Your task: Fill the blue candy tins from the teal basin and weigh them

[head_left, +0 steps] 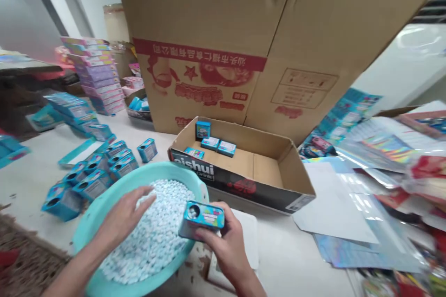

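A teal basin (83, 222) holds a heap of small white candies (153, 246). Over the candies on its left side is my left hand (127, 213), its fingers apart and nothing seen in it. My right hand (226, 236) grips a small blue box (202, 220) above the basin's right rim; a round hole shows in the box's top, with something pale inside. Several blue boxes with round dark holes (94, 183) stand left of the basin, and one more blue box (147, 150) stands behind it. Blue boxes (226, 148) also lie in an open carton (244, 188).
A tall cardboard panel (209, 23) rises behind the carton. White scales (247, 232) lie partly under my right arm. Stacked pink and purple boxes (99, 76) stand at the back left. Clear sheets and papers (334, 204) cover the right side of the table.
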Motion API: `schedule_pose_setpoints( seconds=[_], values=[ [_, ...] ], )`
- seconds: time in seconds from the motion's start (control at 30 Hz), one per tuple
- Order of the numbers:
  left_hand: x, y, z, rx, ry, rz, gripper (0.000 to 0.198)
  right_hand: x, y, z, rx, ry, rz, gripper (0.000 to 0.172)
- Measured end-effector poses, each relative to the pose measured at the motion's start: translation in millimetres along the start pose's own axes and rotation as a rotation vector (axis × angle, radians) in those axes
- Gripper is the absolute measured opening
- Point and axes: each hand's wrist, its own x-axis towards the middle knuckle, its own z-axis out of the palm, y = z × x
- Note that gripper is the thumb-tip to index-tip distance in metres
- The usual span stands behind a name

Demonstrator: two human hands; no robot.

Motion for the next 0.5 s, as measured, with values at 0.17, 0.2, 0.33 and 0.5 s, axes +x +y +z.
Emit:
schedule_pose_setpoints(
  seconds=[0.17,0.2,0.33,0.5],
  values=[
    [-8,-52,20.9,0.755,-0.323,-0.05,0.07,-17,28,-67,-0.207,0.296,-0.008,0.035],
    [-11,-51,23.7,0.764,-0.362,-0.037,0.07,-20,40,-74,-0.234,0.332,0.008,0.037],
    [-24,-28,31.7,0.638,-0.497,-0.084,0.082,-34,81,-80,-0.277,0.401,0.053,0.048],
    [-44,-25,48.1,0.59,-0.57,-0.065,0.084,-12,54,-104,-0.448,0.432,-0.356,0.066]
  ],
)
